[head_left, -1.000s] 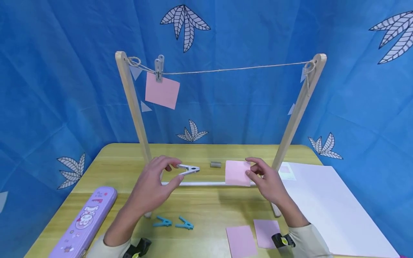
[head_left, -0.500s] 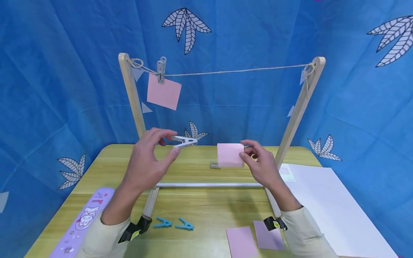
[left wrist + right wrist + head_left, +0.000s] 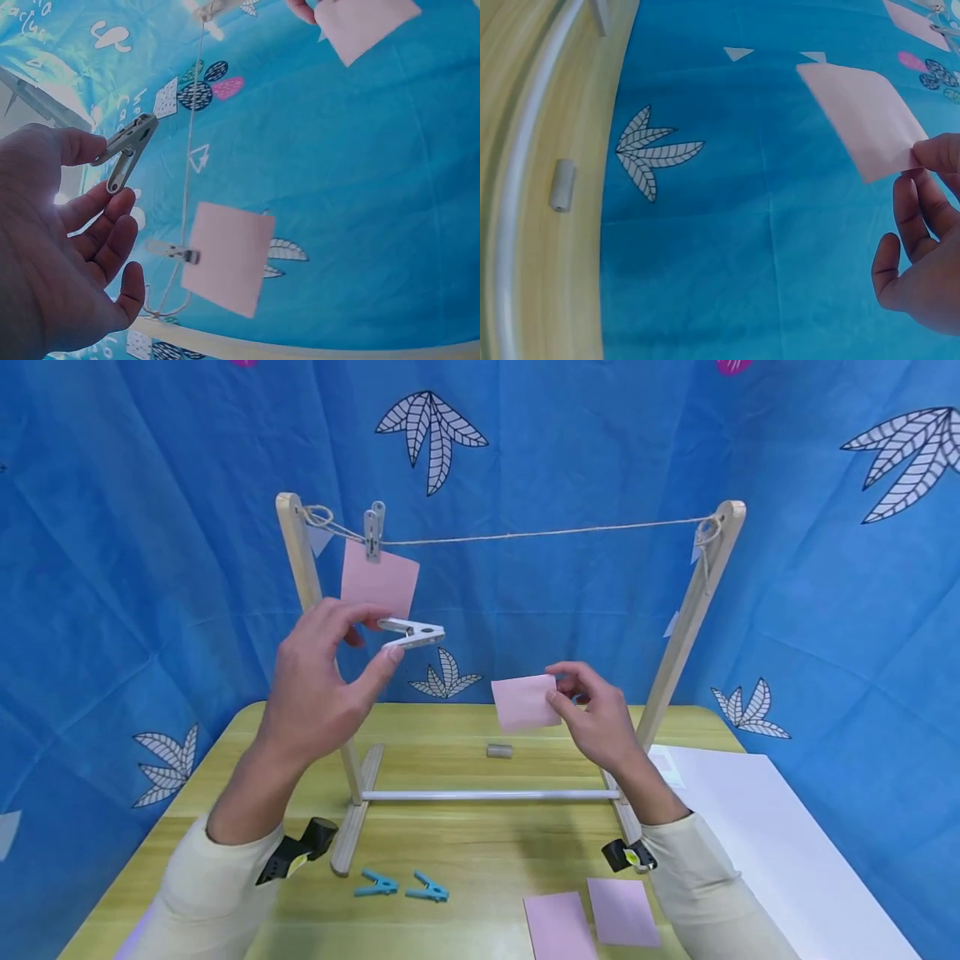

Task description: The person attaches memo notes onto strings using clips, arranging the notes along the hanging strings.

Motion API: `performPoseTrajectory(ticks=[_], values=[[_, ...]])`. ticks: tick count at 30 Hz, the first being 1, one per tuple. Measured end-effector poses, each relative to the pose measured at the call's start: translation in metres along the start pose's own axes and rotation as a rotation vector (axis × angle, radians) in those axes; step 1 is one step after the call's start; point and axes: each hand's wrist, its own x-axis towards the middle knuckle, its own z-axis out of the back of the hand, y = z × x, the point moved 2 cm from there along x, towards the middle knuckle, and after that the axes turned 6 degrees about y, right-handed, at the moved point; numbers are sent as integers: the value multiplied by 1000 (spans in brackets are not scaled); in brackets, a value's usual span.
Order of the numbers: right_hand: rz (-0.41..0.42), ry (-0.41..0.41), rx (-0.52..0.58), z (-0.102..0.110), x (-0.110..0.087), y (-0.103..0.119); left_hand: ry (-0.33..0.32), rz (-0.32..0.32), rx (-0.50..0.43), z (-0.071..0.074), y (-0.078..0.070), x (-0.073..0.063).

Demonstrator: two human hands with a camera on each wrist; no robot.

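Note:
Between thumb and fingertips, my left hand (image 3: 318, 685) pinches a white clothespin (image 3: 411, 632) by its handle ends, its nose pointing right in the head view. My right hand (image 3: 596, 714) pinches the right edge of a square pink paper (image 3: 525, 702), held in the air below the string. The string (image 3: 510, 536) runs between two wooden posts. Near its left end a grey clothespin (image 3: 372, 533) holds another pink paper (image 3: 378, 575), whose lower part my left hand overlaps in the head view. The left wrist view shows that hanging paper (image 3: 229, 259) whole.
Two blue clothespins (image 3: 429, 887) and two pink papers (image 3: 624, 912) lie at the table's front. A white bar (image 3: 491, 795) joins the feet of the wooden posts (image 3: 690, 627). Behind it lies a small grey cylinder (image 3: 499, 751). A white sheet (image 3: 780, 843) covers the right side.
Both hands have risen from near the table toward the string, carrying the white clothespin and pink paper. Both have shifted left, and the pink paper has tilted.

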Motion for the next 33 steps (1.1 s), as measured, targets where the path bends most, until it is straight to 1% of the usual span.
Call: performPoseTrajectory(ticks=[4,8,11,15,20,23,27,30,33], values=[[6,1,10,1,8,8,-40,-10,11,9,-2,16],[-37,0,25,1,17,14,-82,-29,27,17,-3,32],[-72,-8,32,0,23,19,-91,-40,51,21,-5,43],[-95,-13,46,-2,32,26,-78,-38,81,24,-7,54],[-112,-9,80,-5,41,33,-46,-12,106,24,-9,65],[-129,3,120,-7,46,35,-34,-21,129,23,-9,72],[-153,9,214,-8,54,41,-17,-44,178,23,-11,84],[-166,-2,301,-8,61,47,14,-36,214,23,-13,92],[-187,-15,355,-9,68,51,45,-20,241,22,-15,98]])
